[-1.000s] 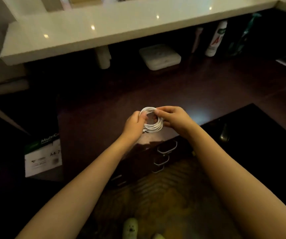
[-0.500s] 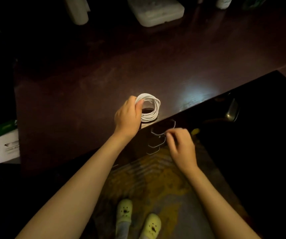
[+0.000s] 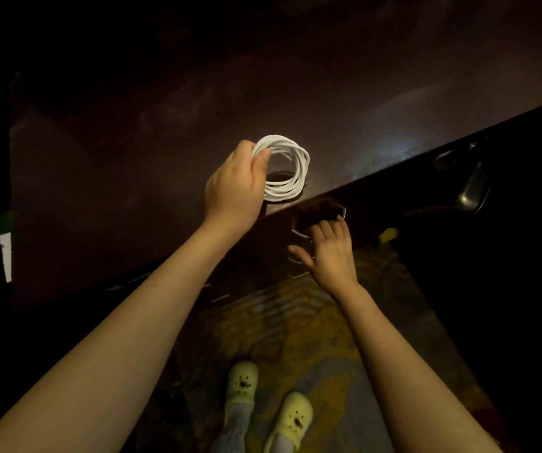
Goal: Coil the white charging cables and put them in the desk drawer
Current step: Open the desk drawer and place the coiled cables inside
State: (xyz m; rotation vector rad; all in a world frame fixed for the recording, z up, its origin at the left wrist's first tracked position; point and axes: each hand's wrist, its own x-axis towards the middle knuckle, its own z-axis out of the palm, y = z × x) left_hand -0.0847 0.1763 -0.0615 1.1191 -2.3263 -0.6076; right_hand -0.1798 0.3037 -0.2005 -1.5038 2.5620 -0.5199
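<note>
A coiled white charging cable (image 3: 291, 171) is held just above the dark wooden desk (image 3: 139, 132), near its front edge. My left hand (image 3: 235, 188) grips the coil's left side between thumb and fingers. Below the desk edge, my right hand (image 3: 328, 253) reaches to the top drawer's metal handle (image 3: 299, 231), fingertips curled at it, thumb spread out. The drawer front (image 3: 273, 243) looks closed. More metal handles (image 3: 297, 273) of lower drawers show beneath the hand.
A patterned rug (image 3: 296, 338) covers the floor, with my feet in yellow slippers (image 3: 242, 382) on it. A dark chair with a metal armrest (image 3: 470, 188) stands at the right. A white box (image 3: 5, 256) sits at the far left.
My right hand let go of the coil and dropped to the top drawer handle. The left hand keeps the coil alone. The view tilted down toward the floor.
</note>
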